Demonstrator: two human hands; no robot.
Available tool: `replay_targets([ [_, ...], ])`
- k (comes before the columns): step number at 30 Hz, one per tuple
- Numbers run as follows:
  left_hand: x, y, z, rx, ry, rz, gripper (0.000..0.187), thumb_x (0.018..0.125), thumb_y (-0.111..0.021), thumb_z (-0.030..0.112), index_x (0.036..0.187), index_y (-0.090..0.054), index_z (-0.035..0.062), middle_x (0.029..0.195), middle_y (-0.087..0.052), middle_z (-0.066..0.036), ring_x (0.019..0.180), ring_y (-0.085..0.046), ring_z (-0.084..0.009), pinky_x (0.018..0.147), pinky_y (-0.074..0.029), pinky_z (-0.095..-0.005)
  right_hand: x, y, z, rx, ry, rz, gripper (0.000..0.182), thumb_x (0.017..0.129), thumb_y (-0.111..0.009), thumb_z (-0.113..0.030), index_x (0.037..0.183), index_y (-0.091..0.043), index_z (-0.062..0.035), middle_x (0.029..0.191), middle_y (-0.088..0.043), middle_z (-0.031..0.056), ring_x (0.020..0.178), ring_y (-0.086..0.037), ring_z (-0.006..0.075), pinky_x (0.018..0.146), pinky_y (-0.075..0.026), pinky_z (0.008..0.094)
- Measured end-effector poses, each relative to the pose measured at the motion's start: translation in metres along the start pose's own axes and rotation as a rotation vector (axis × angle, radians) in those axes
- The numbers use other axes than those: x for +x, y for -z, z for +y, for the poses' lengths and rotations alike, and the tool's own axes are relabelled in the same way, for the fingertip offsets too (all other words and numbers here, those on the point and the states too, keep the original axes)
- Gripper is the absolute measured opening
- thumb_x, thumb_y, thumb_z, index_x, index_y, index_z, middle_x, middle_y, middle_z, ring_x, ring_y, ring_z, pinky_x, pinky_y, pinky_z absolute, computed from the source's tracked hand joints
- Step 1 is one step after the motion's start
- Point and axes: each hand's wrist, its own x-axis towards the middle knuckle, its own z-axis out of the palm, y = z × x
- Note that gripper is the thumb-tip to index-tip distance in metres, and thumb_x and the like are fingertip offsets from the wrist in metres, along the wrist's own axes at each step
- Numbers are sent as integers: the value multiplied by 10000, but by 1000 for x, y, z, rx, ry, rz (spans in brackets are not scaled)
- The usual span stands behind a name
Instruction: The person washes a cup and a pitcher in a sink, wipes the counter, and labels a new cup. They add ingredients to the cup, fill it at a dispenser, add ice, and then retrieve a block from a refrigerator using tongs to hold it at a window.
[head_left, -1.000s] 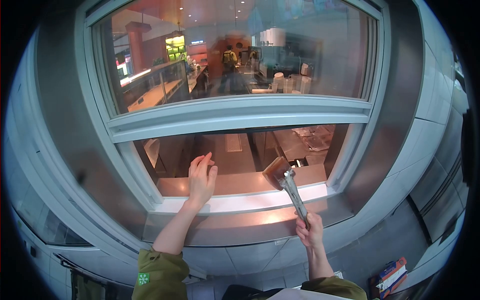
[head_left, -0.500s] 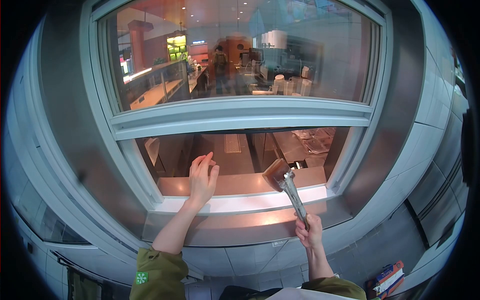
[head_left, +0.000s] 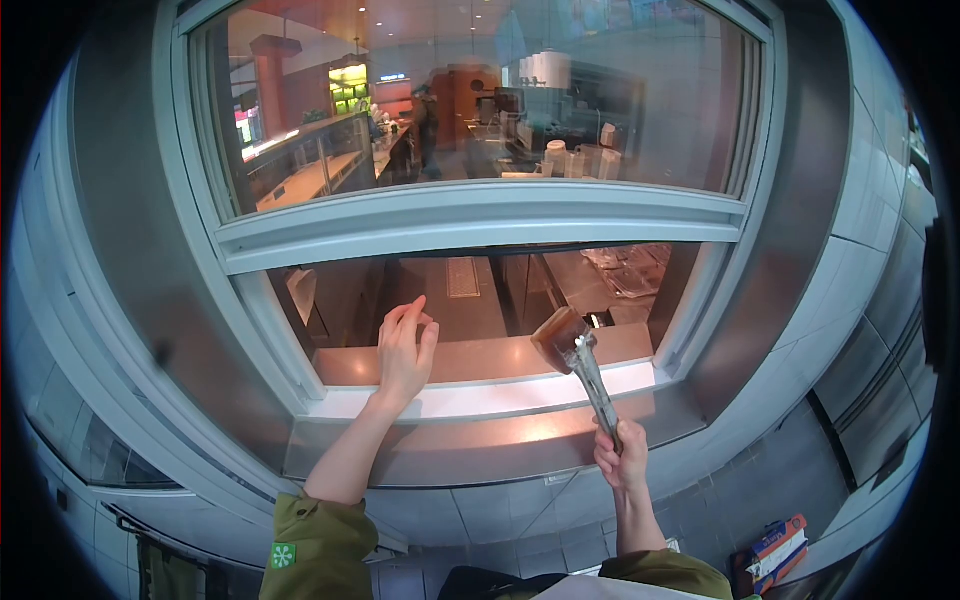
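My right hand [head_left: 622,455] is wrapped round the grey, worn-looking handle of a brown-headed hand tool [head_left: 596,392]. Its flat, block-like brown head [head_left: 562,338] points up and to the left, in front of the gap under the window sash. I cannot make out the tool's exact kind. My left hand [head_left: 403,352] is raised over the sill with fingers stretched out and nothing in it. Across the opening runs the pale lower rail of the window sash [head_left: 480,217], above both hands. Below them lies the metal sill [head_left: 470,450].
Metal side panels [head_left: 130,250] flank the window. Through the glass show a counter [head_left: 315,180], cups [head_left: 556,152] and a blurred person [head_left: 427,125]. Plastic-wrapped items [head_left: 625,268] lie inside at the right. A blue and orange box [head_left: 775,555] is on the floor at the lower right.
The window and sill appear slightly higher in view. The tool's head has risen a little with its angle slightly turned. My left hand stays nearly in place, fingers still outstretched.
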Motion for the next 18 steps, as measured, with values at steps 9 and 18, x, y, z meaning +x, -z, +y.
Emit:
replay_targets([
  [9, -1, 1, 1, -12, -4, -3, 385, 818, -494, 183, 1133, -466, -38, 857, -579, -72, 1014, -439, -259, 859, -334, -386, 0, 1, 1, 0, 6, 10, 363, 861, -467, -258, 965, -517, 86, 542, -401, 23, 331, -245, 26, 289, -200, 170],
  [18, 0, 0, 1, -10, -14, -6, 384, 812, -493, 171, 1139, -464, -29, 859, -581, -69, 1013, -442, -257, 864, -337, -391, -5, -2, 2, 2, -9, 43, 344, 859, -464, -243, 965, -519, 79, 548, -407, 24, 347, -260, 30, 302, -201, 165],
])
